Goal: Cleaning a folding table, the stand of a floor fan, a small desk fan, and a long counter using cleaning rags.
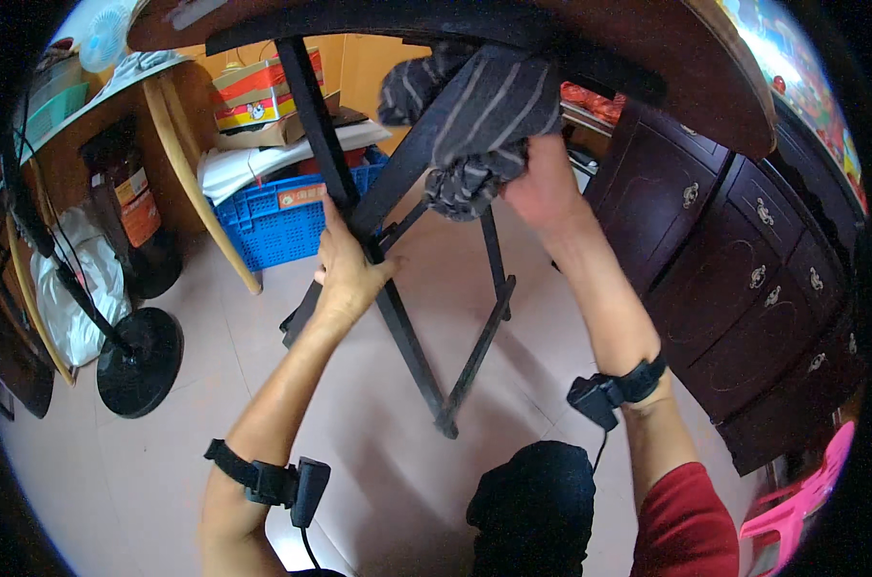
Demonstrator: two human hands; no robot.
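My left hand grips a dark leg of a folding table near the point where its legs cross. Higher up, my right hand holds a bunched dark grey cloth with light stripes; its fingers are mostly hidden behind the fabric. The cloth lies against the slanting upper leg, just below the table's round brown top. Part of it hangs on the left side of that leg.
A blue plastic crate with boxes above it stands behind the legs. At left are a round black stand base and a white plastic bag. Dark wooden cabinets line the right, with a pink plastic chair nearby.
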